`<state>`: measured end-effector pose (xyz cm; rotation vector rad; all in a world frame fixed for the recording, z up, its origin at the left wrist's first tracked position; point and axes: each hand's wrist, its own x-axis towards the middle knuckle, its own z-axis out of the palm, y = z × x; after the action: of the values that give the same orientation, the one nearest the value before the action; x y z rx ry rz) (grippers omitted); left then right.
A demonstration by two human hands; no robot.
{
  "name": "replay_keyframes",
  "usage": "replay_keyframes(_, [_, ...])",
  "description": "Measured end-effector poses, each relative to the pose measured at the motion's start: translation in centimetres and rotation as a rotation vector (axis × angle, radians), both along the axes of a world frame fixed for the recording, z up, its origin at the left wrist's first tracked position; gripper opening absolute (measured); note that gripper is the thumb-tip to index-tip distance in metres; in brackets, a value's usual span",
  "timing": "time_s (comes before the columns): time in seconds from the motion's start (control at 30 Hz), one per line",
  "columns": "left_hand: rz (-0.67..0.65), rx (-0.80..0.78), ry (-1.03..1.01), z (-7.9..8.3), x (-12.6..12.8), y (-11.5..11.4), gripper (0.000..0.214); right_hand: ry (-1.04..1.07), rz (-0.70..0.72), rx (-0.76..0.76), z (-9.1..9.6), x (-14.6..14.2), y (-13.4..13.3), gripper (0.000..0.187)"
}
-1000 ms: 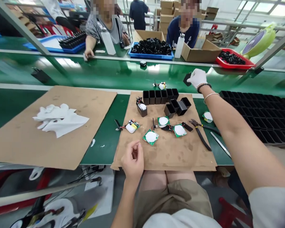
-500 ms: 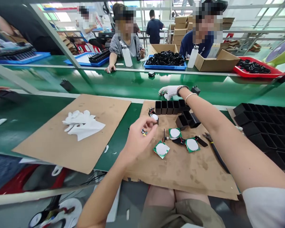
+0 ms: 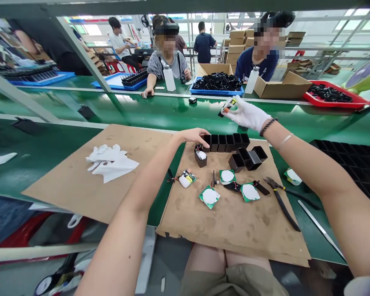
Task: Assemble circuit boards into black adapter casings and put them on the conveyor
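Note:
My bare left hand has its fingers and thumb closed on the leftmost black plastic case of a row of open-topped cases. Over the green bench, my white-gloved right hand grips a small circuit board with yellow and orange parts. Just below my left hand stands a black case with wires and a white pad showing at its top. A circuit board with a white pad lies at the cardboard's left edge. Several green boards with round white pads lie nearer me.
More black cases stand on the cardboard sheet. Cutting pliers and a metal strip lie at the right. White gloves rest on the left cardboard. Across the bench, co-workers sit behind a blue tray of black parts.
My left hand has moved forward to the row of cases. My right hand has lifted from the bench with the circuit board in it. The view has shifted slightly.

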<state>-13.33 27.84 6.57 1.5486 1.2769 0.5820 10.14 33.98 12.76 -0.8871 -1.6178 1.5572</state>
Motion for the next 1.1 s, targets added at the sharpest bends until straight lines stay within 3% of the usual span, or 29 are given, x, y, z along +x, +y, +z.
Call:
replay_keyframes(0.17, [0.157, 0.086, 0.018, -0.3, -0.1, -0.1, 0.048, 0.277, 0.035, -0.135, 1.5, 5.2, -7.8, 0.034])
replay_keyframes(0.33, [0.418, 0.278, -0.131, 1.7, 1.0, -3.0, 0.041, 0.381, -0.03, -0.202, 0.9, 9.5, -17.2, 0.031])
replay_keyframes(0.47, [0.436, 0.321, -0.446, 3.3, 4.7, -10.5, 0.054, 0.385, -0.215, -0.127, -0.7, 11.3, -23.9, 0.035])
replay_keyframes(0.6, [0.333, 0.106, -0.54, 2.0, 9.1, -20.3, 0.064, 0.455, -0.289, -0.076, -3.4, 11.8, -28.8, 0.039])
replay_keyframes(0.7, [0.445, 0.379, -0.416, -0.2, 12.2, -25.6, 0.048, 0.571, -0.428, -0.071, -5.0, 11.2, -31.6, 0.036])
replay_keyframes(0.77, [0.491, 0.623, -0.359, -1.3, 14.1, -27.7, 0.039, 0.595, -0.564, 0.031, -5.5, 10.2, -33.1, 0.031])
replay_keyframes(0.87, [0.496, 0.867, -0.326, -1.9, 16.1, -29.3, 0.035, 0.457, -0.749, 0.369, -5.6, 8.3, -35.3, 0.035])
replay_keyframes(0.97, [0.493, 0.964, -0.346, -1.8, 17.2, -30.0, 0.041, 0.277, -0.813, 0.64, -5.7, 6.8, -37.0, 0.051])
replay_keyframes(1.1, [0.452, 1.021, -0.334, -1.6, 17.3, -30.6, 0.045, 0.246, -0.816, 0.716, -5.7, 6.2, -38.2, 0.054])
